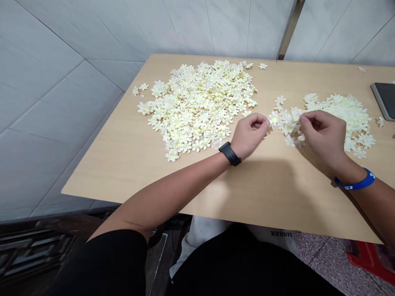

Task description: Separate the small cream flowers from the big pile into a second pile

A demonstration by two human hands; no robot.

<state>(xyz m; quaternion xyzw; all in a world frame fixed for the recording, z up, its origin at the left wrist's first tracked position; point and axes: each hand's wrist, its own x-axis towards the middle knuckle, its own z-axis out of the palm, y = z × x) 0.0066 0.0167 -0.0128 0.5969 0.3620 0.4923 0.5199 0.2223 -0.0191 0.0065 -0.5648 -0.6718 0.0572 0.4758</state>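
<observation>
My left hand (249, 133), closed in a pinch, holds a small white artificial flower (273, 118) with a yellow centre at its fingertips. To the right, my right hand (325, 133) is also pinched shut, a short way from that flower; what sits between its thumb and finger cannot be made out. Behind and beside the right hand spreads a pile of pale flower pieces (354, 117). Left of my left hand lies a larger heap of white-and-yellow flowers (203, 100).
Both piles rest on a light wooden table (129, 160) against a tiled wall (191, 26). A phone (385, 100) lies at the right edge. A few loose flowers (263, 65) are scattered near the back. Below the table on the right is a red plastic object (368, 261).
</observation>
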